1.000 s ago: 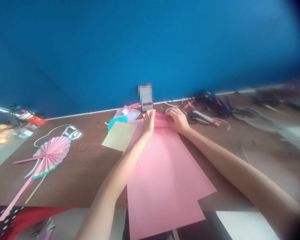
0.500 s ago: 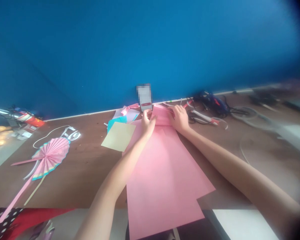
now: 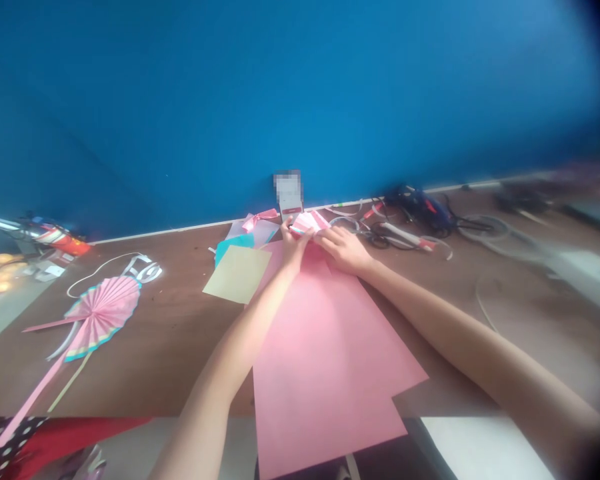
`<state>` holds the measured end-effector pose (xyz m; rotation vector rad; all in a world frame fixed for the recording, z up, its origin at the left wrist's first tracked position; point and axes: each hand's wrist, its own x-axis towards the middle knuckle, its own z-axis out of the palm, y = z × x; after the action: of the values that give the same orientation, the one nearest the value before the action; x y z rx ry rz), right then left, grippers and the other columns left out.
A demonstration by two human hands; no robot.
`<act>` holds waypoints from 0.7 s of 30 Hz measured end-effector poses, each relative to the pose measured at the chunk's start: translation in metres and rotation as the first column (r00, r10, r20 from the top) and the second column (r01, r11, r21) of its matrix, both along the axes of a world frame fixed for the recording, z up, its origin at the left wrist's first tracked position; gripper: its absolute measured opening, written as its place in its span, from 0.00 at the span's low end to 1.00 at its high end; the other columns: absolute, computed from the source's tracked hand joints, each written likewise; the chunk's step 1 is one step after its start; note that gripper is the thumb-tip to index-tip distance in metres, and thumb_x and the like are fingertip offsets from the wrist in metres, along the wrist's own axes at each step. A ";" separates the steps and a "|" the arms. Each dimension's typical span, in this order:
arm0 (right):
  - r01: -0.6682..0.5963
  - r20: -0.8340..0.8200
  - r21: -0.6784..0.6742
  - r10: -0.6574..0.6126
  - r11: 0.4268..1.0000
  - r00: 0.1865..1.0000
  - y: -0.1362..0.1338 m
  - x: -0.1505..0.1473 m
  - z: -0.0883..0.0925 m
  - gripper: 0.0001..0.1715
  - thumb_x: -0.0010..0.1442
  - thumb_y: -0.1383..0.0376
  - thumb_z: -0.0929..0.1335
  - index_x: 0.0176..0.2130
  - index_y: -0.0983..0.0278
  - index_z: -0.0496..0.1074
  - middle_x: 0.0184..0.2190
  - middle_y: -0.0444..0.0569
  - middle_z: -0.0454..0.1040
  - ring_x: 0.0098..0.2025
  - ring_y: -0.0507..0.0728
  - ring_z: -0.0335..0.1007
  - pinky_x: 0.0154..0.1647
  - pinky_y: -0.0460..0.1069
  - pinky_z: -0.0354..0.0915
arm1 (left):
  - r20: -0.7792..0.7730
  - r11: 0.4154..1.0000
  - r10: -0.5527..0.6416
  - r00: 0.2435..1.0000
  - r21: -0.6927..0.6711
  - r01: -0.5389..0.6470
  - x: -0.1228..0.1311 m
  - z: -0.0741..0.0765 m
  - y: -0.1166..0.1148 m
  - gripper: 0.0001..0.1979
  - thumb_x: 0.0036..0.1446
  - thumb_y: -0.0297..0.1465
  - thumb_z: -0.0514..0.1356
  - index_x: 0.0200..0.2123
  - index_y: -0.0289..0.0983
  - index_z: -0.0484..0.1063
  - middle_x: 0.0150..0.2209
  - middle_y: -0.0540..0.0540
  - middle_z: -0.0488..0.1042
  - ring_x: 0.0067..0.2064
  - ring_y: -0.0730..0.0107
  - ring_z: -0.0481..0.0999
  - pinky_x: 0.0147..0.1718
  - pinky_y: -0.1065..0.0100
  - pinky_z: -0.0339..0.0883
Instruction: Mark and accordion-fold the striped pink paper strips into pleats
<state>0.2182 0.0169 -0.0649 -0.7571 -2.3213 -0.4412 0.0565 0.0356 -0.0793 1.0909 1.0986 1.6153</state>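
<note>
My left hand [image 3: 296, 248] is closed on a piece of folded pink paper [image 3: 307, 221], its thumb and fingers at the paper's left side. From the right, my right hand [image 3: 346, 249] grips the same piece, fingers bent over its near edge. Pale and pink stripes, like pleats, show on the folded paper; part of it is hidden behind the hands. Under both hands lie large pink paper sheets [image 3: 325, 360], overlapping and reaching past the table's front edge. A square of pale yellow paper [image 3: 237, 273] rests beside my left wrist.
On the left of the brown table [image 3: 180, 340] lies a pleated pink paper fan [image 3: 103, 313] with strips. A phone [image 3: 289, 192] leans on the blue wall. Blue paper [image 3: 231, 247] sits left of centre. Cables and a glue gun-like dark blue tool [image 3: 425, 208] lie at back right.
The pink paper piece between my hands has turned from a flat panel to a narrower striped fold. My right hand has moved left and slightly nearer, closer to my left hand.
</note>
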 end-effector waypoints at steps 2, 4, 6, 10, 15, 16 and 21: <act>-0.108 0.020 -0.044 0.109 0.993 0.994 -0.005 -0.004 0.001 0.17 0.66 0.65 0.59 0.51 0.64 0.68 0.43 0.55 0.74 0.41 0.59 0.66 0.41 0.53 0.60 | 0.029 0.997 -0.067 0.997 0.028 0.066 -0.004 -0.004 0.003 0.35 0.49 0.31 0.67 0.58 0.45 0.56 0.47 0.46 0.72 0.47 0.66 0.73 0.47 0.63 0.67; -0.157 -0.051 -0.081 0.153 0.984 0.987 -0.007 -0.006 0.001 0.16 0.66 0.64 0.59 0.51 0.64 0.68 0.43 0.55 0.74 0.41 0.59 0.67 0.42 0.53 0.62 | 0.084 0.996 -0.082 0.993 0.028 0.080 -0.007 -0.010 0.007 0.32 0.50 0.28 0.64 0.57 0.45 0.57 0.44 0.47 0.73 0.43 0.68 0.74 0.44 0.66 0.67; -0.087 -0.246 -0.107 0.059 0.990 0.967 -0.005 -0.004 0.000 0.15 0.66 0.63 0.59 0.49 0.63 0.68 0.43 0.55 0.74 0.43 0.60 0.67 0.44 0.55 0.62 | 0.128 0.999 -0.053 0.990 0.004 0.053 -0.009 -0.015 0.013 0.28 0.48 0.25 0.61 0.54 0.45 0.60 0.42 0.50 0.72 0.42 0.70 0.73 0.42 0.68 0.66; 0.066 -0.600 -0.310 -0.249 0.948 0.760 0.009 0.005 -0.005 0.18 0.66 0.58 0.59 0.51 0.63 0.65 0.45 0.57 0.72 0.45 0.63 0.68 0.48 0.58 0.63 | 0.223 0.999 -0.034 0.974 0.000 0.035 -0.010 -0.020 0.023 0.21 0.47 0.24 0.57 0.46 0.43 0.68 0.39 0.51 0.71 0.41 0.71 0.71 0.42 0.70 0.65; -0.174 -0.622 -0.613 -0.334 0.771 0.709 0.026 0.009 -0.010 0.25 0.63 0.52 0.62 0.54 0.61 0.62 0.41 0.52 0.75 0.40 0.61 0.71 0.43 0.56 0.67 | 0.299 0.995 -0.095 0.949 0.053 0.083 -0.010 -0.015 0.020 0.14 0.47 0.25 0.56 0.40 0.40 0.70 0.36 0.50 0.71 0.40 0.70 0.71 0.41 0.71 0.63; -0.197 -0.606 -0.638 -0.326 0.745 0.726 0.027 0.009 -0.011 0.26 0.61 0.52 0.63 0.54 0.62 0.62 0.41 0.52 0.75 0.40 0.61 0.71 0.42 0.56 0.67 | 0.306 0.994 -0.104 0.946 0.053 0.092 -0.010 -0.013 0.018 0.13 0.47 0.25 0.56 0.39 0.40 0.70 0.35 0.51 0.71 0.39 0.70 0.71 0.40 0.71 0.63; -0.256 -0.569 -0.637 -0.220 0.727 0.792 0.028 0.009 -0.013 0.29 0.56 0.56 0.67 0.55 0.63 0.64 0.42 0.53 0.75 0.41 0.61 0.71 0.43 0.56 0.67 | 0.322 0.996 -0.076 0.944 -0.021 0.087 -0.010 -0.007 0.015 0.11 0.47 0.26 0.57 0.37 0.40 0.69 0.34 0.51 0.71 0.38 0.70 0.71 0.41 0.70 0.63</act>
<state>0.2270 0.0453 -0.0783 -1.0236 -1.7998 0.6798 0.0468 0.0501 -0.0863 0.8023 0.8512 1.6320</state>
